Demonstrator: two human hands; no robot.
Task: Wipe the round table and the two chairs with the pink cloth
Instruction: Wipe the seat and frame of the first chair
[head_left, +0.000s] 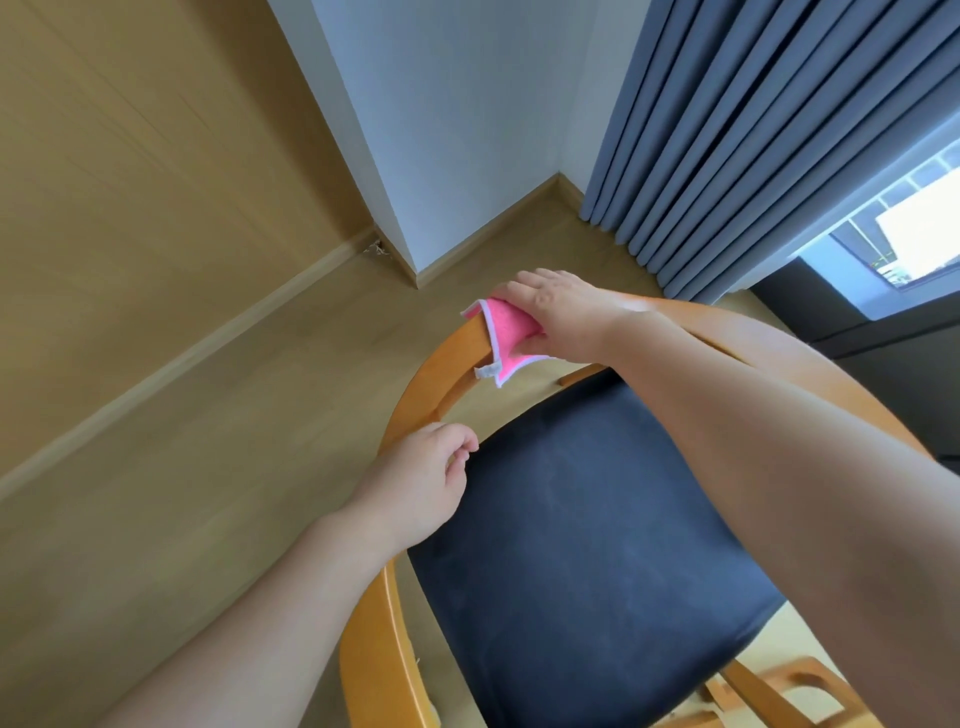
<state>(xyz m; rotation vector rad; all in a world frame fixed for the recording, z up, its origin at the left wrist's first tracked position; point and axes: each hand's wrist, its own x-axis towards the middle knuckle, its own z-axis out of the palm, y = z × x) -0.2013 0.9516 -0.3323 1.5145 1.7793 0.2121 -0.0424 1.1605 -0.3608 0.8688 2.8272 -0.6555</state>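
A wooden chair (415, 395) with a curved orange-brown backrest rail and a dark blue seat cushion (582, 545) fills the lower middle of the head view. My right hand (561, 312) presses the pink cloth (511, 335) with white edging onto the top of the curved rail. My left hand (421, 483) rests on the rail lower down, its fingers curled over the wood. The round table is out of view.
Light wood floor (182, 415) lies to the left, with a white wall corner (441, 130) and baseboard behind. Grey-blue curtains (753, 130) hang at the upper right beside a bright window (914, 234). Part of another wooden frame (795, 686) shows at the bottom right.
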